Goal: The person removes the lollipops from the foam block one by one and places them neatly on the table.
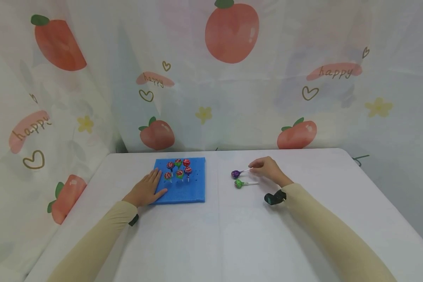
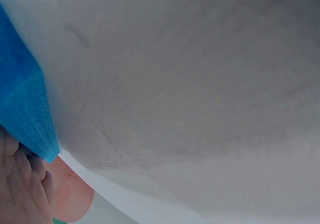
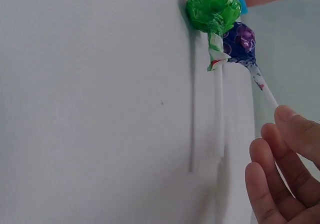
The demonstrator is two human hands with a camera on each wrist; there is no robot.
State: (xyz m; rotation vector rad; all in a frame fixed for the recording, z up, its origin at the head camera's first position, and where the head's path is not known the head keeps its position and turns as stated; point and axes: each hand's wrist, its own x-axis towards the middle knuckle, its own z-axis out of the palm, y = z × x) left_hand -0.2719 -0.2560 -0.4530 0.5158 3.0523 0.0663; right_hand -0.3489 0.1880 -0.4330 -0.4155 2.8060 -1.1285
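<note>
My right hand (image 1: 268, 169) pinches the white stick of a purple-wrapped lollipop (image 1: 235, 174) between thumb and fingertips; the right wrist view shows its dark purple wrapper (image 3: 242, 43) partly behind a green one. That green lollipop (image 1: 238, 184) lies on the table just nearer, its stick pointing right. My left hand (image 1: 146, 189) rests on the left edge of a blue foam board (image 1: 187, 194), fingers straight and thumb spread. Several lollipops with red, green and purple wrappers (image 1: 180, 174) stand upright in the board. In the left wrist view, a corner of the blue board (image 2: 30, 103) shows beside the palm.
A white table (image 1: 218, 243) carries everything. Behind it hangs a pale curtain (image 1: 253, 98) printed with peaches, hearts and lettering. Small holes (image 1: 196, 180) dot the board's right side. A dark wrist camera (image 1: 275, 197) sits by the right cuff.
</note>
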